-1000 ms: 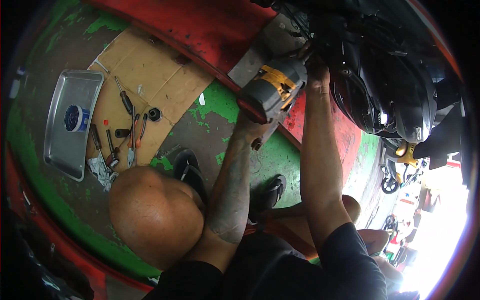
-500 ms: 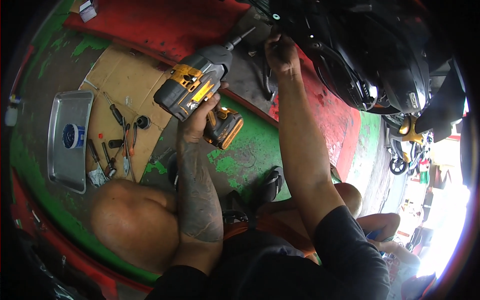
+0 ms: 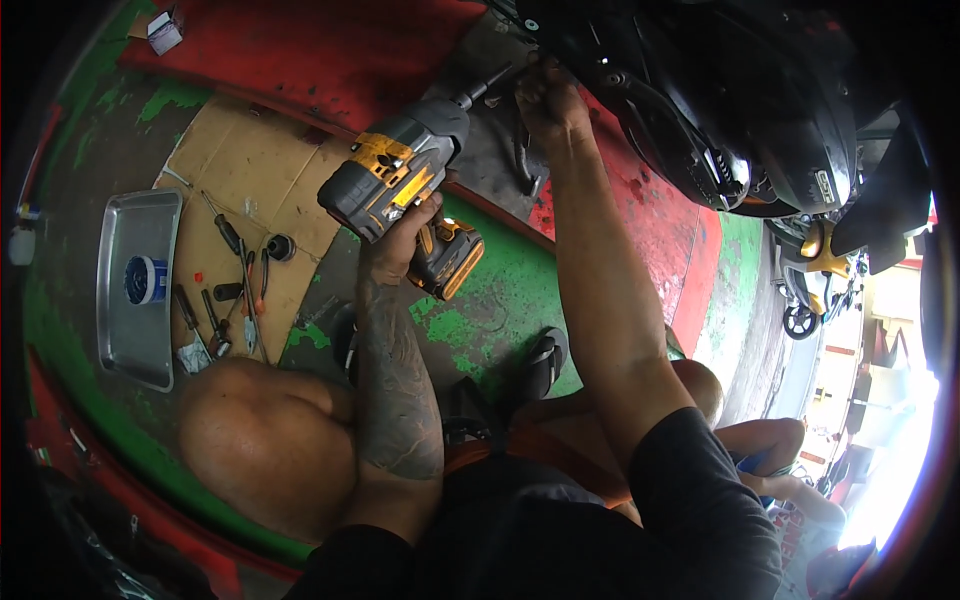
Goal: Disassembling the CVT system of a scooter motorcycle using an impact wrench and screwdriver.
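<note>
My left hand [image 3: 402, 238] is wrapped round the grip of a yellow-and-black cordless impact driver [image 3: 385, 178]. A long socket bit [image 3: 488, 86] on its nose points up and right, its tip close to my right hand [image 3: 553, 108]. That hand is raised at the lower edge of a black motorcycle [image 3: 690, 100], its fingers curled in. Whatever those fingers hold, if anything, is hidden in shadow. Below the hand, a dark metal stand-like part [image 3: 522, 165] shows against a dark grey plate.
To the left, a cardboard sheet [image 3: 240, 150] bears a screwdriver [image 3: 226, 230], a round black socket [image 3: 280, 247] and several other tools. A metal tray [image 3: 120, 340] holds a blue tub [image 3: 146, 279]. The red platform [image 3: 300, 50] lies ahead. Another person [image 3: 770, 450] sits at right.
The impact driver has shifted slightly right, bringing its bit nearer my right hand. My right hand has moved a little left and its fingers have turned. The view has shifted slightly.
</note>
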A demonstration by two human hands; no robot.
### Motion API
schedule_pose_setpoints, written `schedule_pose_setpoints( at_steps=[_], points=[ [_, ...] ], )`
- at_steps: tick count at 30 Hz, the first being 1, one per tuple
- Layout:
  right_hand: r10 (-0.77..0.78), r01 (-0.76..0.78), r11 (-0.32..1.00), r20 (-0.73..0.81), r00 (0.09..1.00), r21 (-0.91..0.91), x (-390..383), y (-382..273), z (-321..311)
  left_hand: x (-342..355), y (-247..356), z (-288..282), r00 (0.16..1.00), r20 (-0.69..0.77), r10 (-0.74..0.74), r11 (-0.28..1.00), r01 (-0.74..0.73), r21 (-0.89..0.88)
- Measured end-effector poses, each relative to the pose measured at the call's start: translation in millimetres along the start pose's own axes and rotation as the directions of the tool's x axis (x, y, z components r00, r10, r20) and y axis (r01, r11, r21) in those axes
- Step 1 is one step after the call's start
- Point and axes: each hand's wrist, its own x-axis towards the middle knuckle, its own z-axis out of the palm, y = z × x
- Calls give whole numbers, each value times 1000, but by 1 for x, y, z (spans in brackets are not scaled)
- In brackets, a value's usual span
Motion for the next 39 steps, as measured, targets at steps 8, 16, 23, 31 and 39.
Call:
schedule_pose_setpoints(
  at_steps=[8,16,23,31,39],
  points=[
    [78,-77,997,102,992,-11,6,-3,7,6,15,2,1000,14,23,997,-22,-74],
    [-161,145,979,108,981,140,7,26,19,12,11,0,1000,-1,-2,968,2,-252],
    [-163,158,985,77,984,68,6,28,15,17,1,-10,999,-36,13,962,-22,-271],
    [-175,111,946,-190,966,-305,-36,49,0,19,6,-7,999,18,44,978,-40,-206],
    [-29,28,997,-24,999,-75,-4,5,10,12,6,-3,1000,3,1,976,-1,-217]
  ],
)
